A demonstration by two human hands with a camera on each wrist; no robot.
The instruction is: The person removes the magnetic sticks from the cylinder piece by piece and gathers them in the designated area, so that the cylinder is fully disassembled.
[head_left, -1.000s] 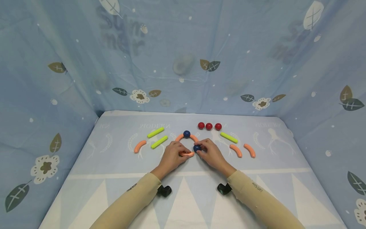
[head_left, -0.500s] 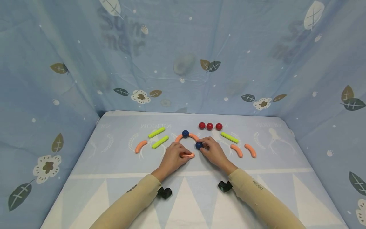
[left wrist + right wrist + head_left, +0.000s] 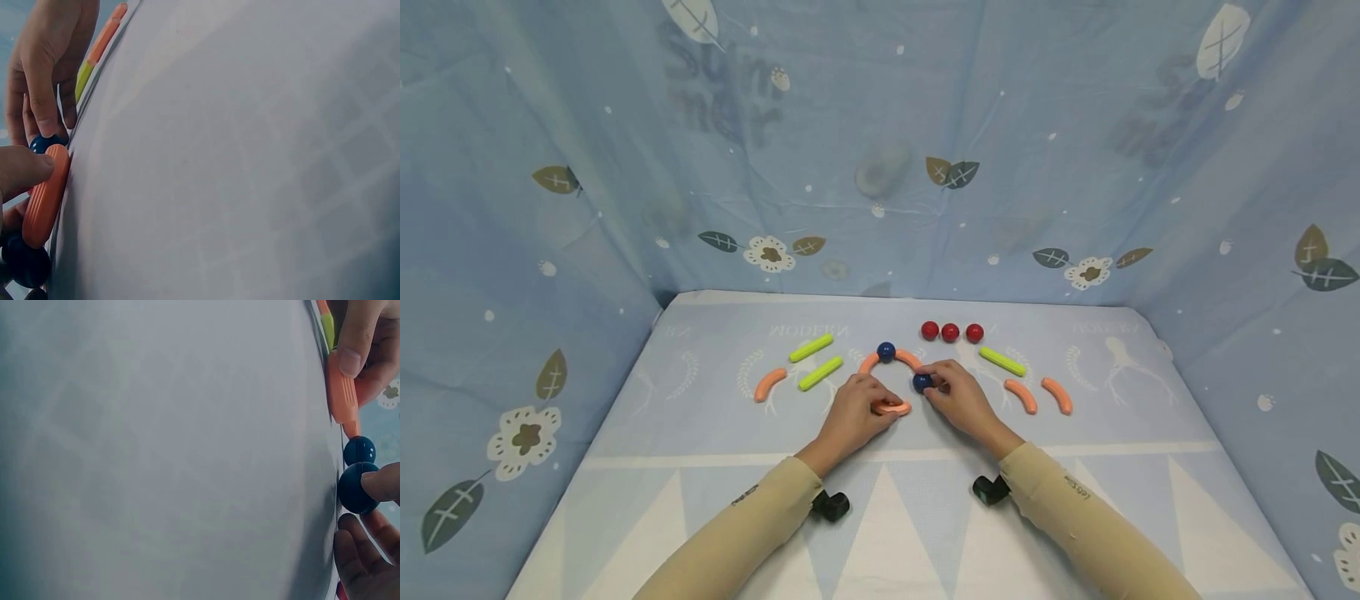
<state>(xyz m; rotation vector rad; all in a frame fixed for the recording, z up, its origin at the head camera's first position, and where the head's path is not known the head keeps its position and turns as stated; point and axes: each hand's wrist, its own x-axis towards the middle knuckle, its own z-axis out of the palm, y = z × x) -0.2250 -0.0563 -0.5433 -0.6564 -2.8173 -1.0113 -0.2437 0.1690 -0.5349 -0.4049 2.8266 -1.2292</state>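
My left hand (image 3: 857, 412) pinches a curved orange stick (image 3: 47, 197) near the table, thumb on its near side. At the stick's left end is a dark blue ball (image 3: 26, 259), hidden under that hand in the head view. Fingers of my right hand (image 3: 958, 400) hold another blue ball (image 3: 922, 382) by the lower end of a curved orange stick (image 3: 908, 358). Beyond both hands, a third blue ball (image 3: 886, 352) sits between that stick and a second curved one (image 3: 868, 362), forming an arch. A gap separates the right-hand ball from the left-hand stick.
Three red balls (image 3: 950, 332) stand in a row at the back. Two lime-green rods (image 3: 820, 373) and a curved orange stick (image 3: 770, 384) lie to the left. On the right are another green rod (image 3: 1002, 361) and two curved orange sticks (image 3: 1020, 396).
My right hand and its ball have shifted slightly right and away, widening the gap to the left-hand stick. The arch has spread a little. Over the last half second, almost nothing has moved.
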